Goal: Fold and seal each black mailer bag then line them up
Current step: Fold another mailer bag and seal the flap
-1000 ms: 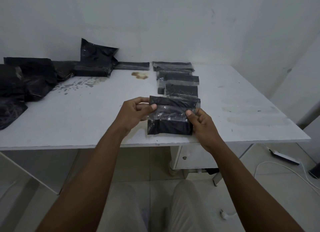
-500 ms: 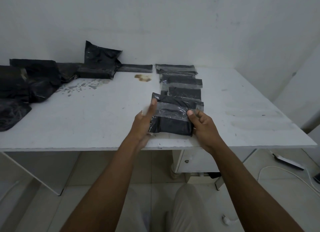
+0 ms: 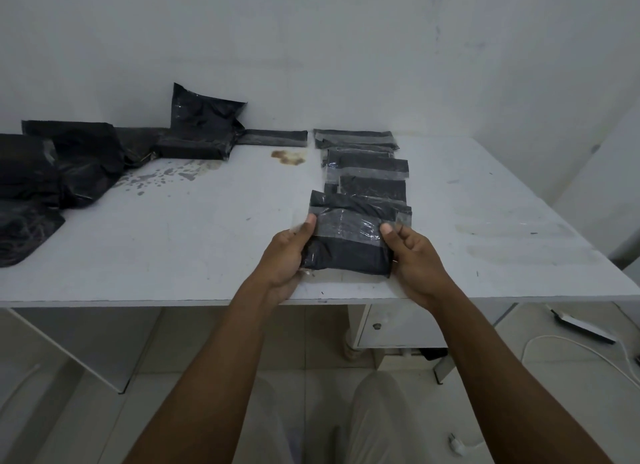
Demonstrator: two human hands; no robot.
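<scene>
A folded black mailer bag (image 3: 348,247) with a shiny clear tape band lies at the near edge of the white table (image 3: 194,242). My left hand (image 3: 284,259) grips its left side, thumb on top of the tape. My right hand (image 3: 414,256) grips its right side, thumb pressed on the tape end. Behind it a column of sealed black bags (image 3: 367,167) runs toward the wall. Unfolded black bags (image 3: 55,162) are heaped at the far left.
A bulky black bag (image 3: 202,126) leans on the wall at the back. A brown stain (image 3: 289,156) and grey smears mark the tabletop. Under the table stands a white cabinet (image 3: 388,325). A power strip (image 3: 581,327) and white cable (image 3: 571,346) lie on the floor at right.
My left hand swung from gripping the bag's left edge to pressing flat along it, then closed around it again with the thumb on the tape. The bag settled lower on the table.
</scene>
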